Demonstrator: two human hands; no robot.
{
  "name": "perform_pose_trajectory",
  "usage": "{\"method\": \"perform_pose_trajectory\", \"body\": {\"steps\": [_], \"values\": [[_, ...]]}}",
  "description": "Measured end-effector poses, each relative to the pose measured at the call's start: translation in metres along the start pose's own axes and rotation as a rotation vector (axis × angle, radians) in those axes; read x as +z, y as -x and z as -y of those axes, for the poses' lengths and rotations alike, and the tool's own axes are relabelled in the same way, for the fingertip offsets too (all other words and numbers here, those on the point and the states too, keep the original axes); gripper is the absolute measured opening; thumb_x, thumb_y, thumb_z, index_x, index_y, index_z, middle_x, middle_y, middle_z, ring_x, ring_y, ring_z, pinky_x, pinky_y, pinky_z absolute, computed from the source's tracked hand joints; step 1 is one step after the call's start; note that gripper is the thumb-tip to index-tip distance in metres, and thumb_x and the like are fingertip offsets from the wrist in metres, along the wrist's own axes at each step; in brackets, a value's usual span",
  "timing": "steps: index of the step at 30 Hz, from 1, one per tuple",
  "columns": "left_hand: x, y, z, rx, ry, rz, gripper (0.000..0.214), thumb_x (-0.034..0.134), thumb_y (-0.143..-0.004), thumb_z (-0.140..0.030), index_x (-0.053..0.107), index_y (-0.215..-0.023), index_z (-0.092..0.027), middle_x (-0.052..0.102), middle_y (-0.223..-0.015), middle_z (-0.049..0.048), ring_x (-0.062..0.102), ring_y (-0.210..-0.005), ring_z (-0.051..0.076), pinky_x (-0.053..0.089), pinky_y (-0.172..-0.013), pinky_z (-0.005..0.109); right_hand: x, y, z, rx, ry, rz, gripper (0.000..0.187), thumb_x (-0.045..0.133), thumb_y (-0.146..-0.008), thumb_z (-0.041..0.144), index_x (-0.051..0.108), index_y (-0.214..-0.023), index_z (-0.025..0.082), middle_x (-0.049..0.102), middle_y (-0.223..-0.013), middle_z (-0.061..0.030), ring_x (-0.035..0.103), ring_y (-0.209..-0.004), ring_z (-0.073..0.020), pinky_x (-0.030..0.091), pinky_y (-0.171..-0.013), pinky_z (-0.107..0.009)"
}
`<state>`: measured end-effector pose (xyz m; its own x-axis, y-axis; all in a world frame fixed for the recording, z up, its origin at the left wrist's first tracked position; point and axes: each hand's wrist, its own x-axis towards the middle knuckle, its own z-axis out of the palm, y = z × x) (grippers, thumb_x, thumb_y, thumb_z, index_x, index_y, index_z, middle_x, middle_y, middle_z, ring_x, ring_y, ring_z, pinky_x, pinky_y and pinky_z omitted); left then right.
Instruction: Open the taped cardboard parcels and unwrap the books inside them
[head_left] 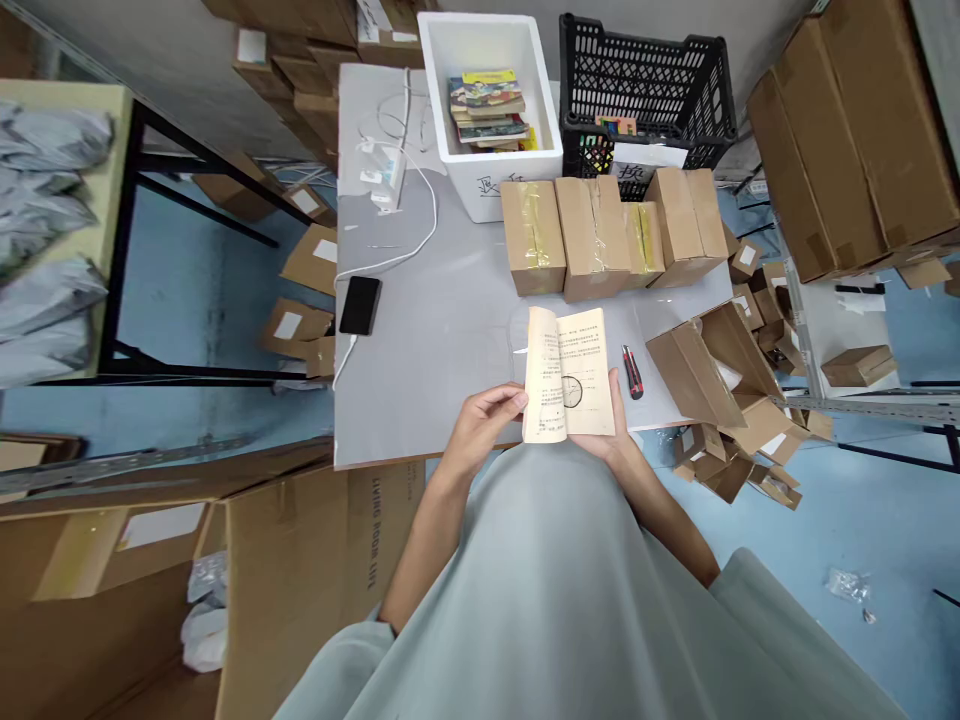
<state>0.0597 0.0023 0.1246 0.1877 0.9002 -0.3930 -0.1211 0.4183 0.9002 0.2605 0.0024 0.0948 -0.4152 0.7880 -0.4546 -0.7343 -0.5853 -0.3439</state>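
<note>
An opened book [586, 350] with yellowed pages and a round diagram is held at the front edge of the grey table. My left hand [486, 420] pinches the book's left pages between thumb and fingers, and those pages curve upward. Under the right half, my right hand [611, 430] supports the book, its thumb along the right edge and its other fingers mostly hidden beneath. A red and black box cutter [632, 372] lies on the table just right of the book. To the left lies a black phone [361, 306] with a white cable.
Several taped cardboard boxes [596, 240] stand behind the book. Further back are a white foam box [480, 30] holding books and a black plastic crate [645, 80]. An open carton [690, 370] sits at the table's right edge. A power strip [386, 180] lies back left.
</note>
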Motion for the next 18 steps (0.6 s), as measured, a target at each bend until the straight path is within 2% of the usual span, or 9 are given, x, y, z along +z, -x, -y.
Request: {"method": "perform_pose_trajectory", "body": {"steps": [8, 11, 18], "values": [[0.017, 0.000, 0.001, 0.014, 0.014, -0.054, 0.046, 0.087, -0.086, -0.064, 0.080, -0.083, -0.019, 0.079, -0.097, 0.0088, 0.069, -0.087, 0.021, 0.058, -0.079, 0.033, -0.009, 0.003, 0.017, 0.035, -0.007, -0.040, 0.078, 0.065, -0.091, 0.083, 0.069, -0.146, 0.028, 0.076, -0.143, -0.0109, 0.055, -0.152, -0.0365, 0.046, -0.127, -0.063], [0.017, 0.004, 0.004, 0.025, 0.026, -0.096, 0.046, 0.088, -0.085, -0.064, 0.078, -0.081, -0.019, 0.077, -0.094, 0.0081, 0.068, -0.087, 0.022, 0.057, -0.079, 0.033, -0.010, 0.004, 0.019, 0.051, -0.005, -0.015, 0.080, 0.065, -0.091, 0.083, 0.068, -0.149, 0.029, 0.075, -0.144, -0.0112, 0.053, -0.153, -0.0368, 0.046, -0.126, -0.065], [0.006, 0.010, 0.005, 0.066, 0.133, -0.140, 0.050, 0.094, -0.080, -0.060, 0.068, -0.065, -0.019, 0.065, -0.075, 0.0033, 0.060, -0.076, 0.018, 0.056, -0.078, 0.032, -0.006, 0.003, 0.014, 0.060, 0.012, 0.053, 0.097, 0.059, -0.084, 0.096, 0.065, -0.152, 0.026, 0.072, -0.149, -0.0134, 0.050, -0.156, -0.0379, 0.043, -0.126, -0.067]]}}
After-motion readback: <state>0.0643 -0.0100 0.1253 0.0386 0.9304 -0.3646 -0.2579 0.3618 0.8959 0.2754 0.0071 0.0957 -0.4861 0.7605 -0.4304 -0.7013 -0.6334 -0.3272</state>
